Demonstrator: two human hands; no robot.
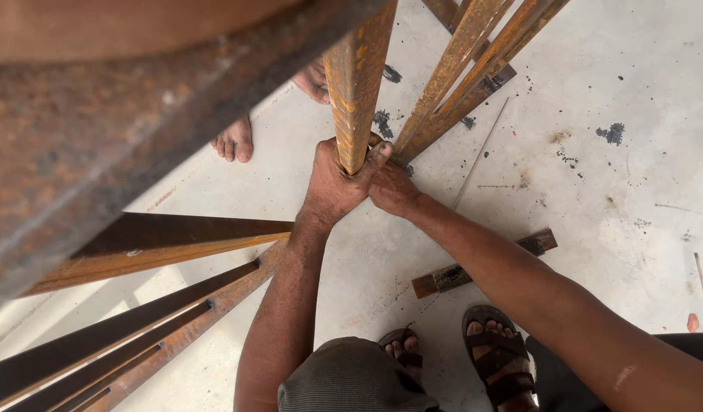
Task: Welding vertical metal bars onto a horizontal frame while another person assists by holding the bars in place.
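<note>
A thick rusty steel beam [99,130] fills the upper left, blurred and closest to the lens, slanting from the top centre down to the left edge. Just right of it one rusty angle bar [357,76] comes down from the top edge to the middle of the view, where both hands meet at its lower end. The left hand [332,183] is wrapped tight around that end, fingers curled over the metal. The right hand [391,187] presses against the bar's right side, thumb up on the steel; how far its fingers close cannot be told, since the left hand covers them. At least three more rusty bars [474,61] fan away toward the upper right, resting on the pale concrete floor [611,198]. Lower left, about four dark bars [161,320] lie side by side in a welded frame. One short rusty offcut [485,263] lies on the floor under the right forearm. The person's two sandalled feet [496,351] show at the bottom. Another person's bare foot [233,141] stands near the beam.
</note>
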